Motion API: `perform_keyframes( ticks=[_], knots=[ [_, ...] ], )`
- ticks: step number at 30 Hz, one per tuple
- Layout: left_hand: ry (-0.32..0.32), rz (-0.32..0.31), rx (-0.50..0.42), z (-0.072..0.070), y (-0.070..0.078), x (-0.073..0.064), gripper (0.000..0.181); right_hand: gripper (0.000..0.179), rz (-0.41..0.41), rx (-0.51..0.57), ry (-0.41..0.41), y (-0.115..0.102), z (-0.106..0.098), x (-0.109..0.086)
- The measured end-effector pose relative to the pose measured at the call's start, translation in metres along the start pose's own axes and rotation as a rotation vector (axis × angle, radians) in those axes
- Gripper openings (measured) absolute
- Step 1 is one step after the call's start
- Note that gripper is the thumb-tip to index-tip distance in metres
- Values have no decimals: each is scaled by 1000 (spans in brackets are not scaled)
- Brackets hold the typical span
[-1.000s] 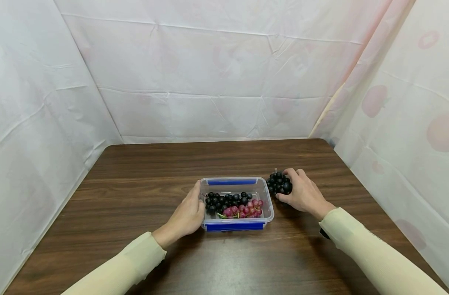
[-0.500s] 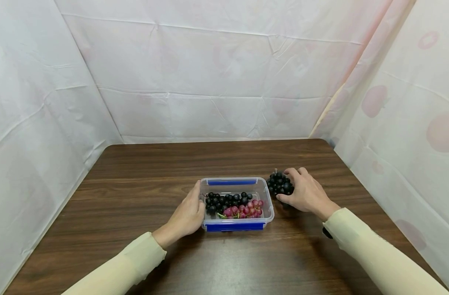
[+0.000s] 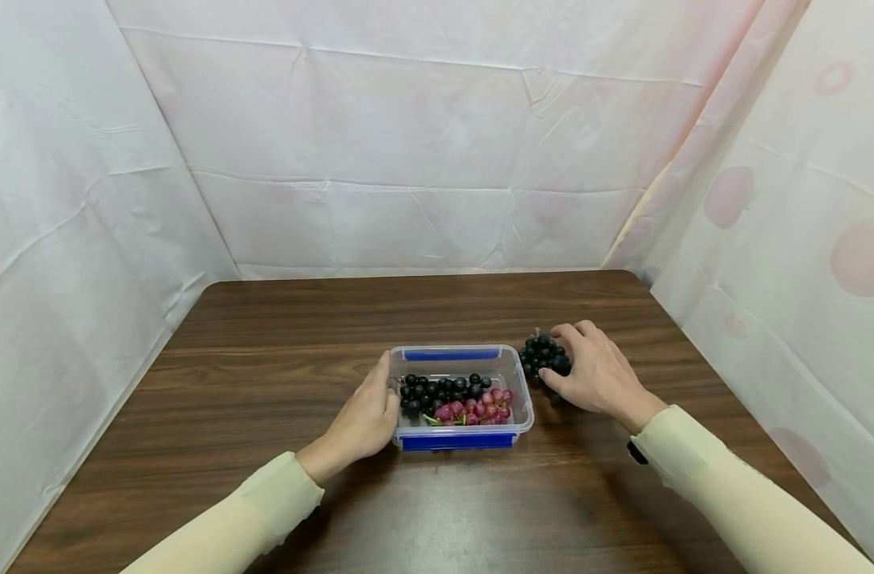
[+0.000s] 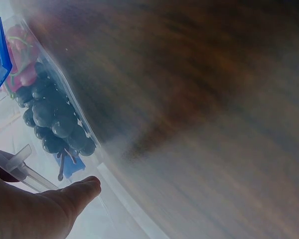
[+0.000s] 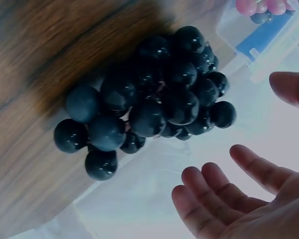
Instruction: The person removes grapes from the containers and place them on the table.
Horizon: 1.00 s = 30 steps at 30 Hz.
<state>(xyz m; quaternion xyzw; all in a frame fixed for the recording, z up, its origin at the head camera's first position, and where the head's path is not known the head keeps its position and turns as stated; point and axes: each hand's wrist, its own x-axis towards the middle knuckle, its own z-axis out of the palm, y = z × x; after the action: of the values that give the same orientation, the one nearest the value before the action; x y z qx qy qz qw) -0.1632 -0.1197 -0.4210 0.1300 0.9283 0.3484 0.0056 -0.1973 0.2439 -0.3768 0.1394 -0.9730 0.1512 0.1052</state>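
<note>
A clear plastic food box (image 3: 454, 430) with blue clips stands in front of me, its top uncovered. Inside lie a bunch of black grapes (image 3: 437, 391) and a bunch of red grapes (image 3: 480, 406) nearer the front clip. My left hand (image 3: 361, 414) holds the left side, with its thumb (image 4: 79, 191) across the rim in the left wrist view. To the right of the box, a second bunch of black grapes (image 5: 154, 94) sits on the table. Around its right side, my right hand (image 3: 596, 375) stands with fingers spread, apart from the grapes in the right wrist view.
The dark wood table (image 3: 308, 319) has rounded far corners. Pale sheets hang behind it (image 3: 408, 159) and along both sides, the right-hand sheet (image 3: 789, 239) printed with faint red fruit.
My right hand has drawn slightly to the right, its fingers and thumb spreading away from the black grapes. The left hand and the box have stayed in place.
</note>
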Motion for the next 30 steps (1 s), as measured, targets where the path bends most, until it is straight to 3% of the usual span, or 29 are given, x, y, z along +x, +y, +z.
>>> perform_keyframes(
  ticks=[12, 30],
  knots=[
    [3, -2, 6, 1, -1, 1, 67, 48, -123, 127, 101, -12, -2, 0],
    [5, 5, 12, 1, -2, 1, 68, 41, -273, 216, 107, -23, 2, -1]
  ],
)
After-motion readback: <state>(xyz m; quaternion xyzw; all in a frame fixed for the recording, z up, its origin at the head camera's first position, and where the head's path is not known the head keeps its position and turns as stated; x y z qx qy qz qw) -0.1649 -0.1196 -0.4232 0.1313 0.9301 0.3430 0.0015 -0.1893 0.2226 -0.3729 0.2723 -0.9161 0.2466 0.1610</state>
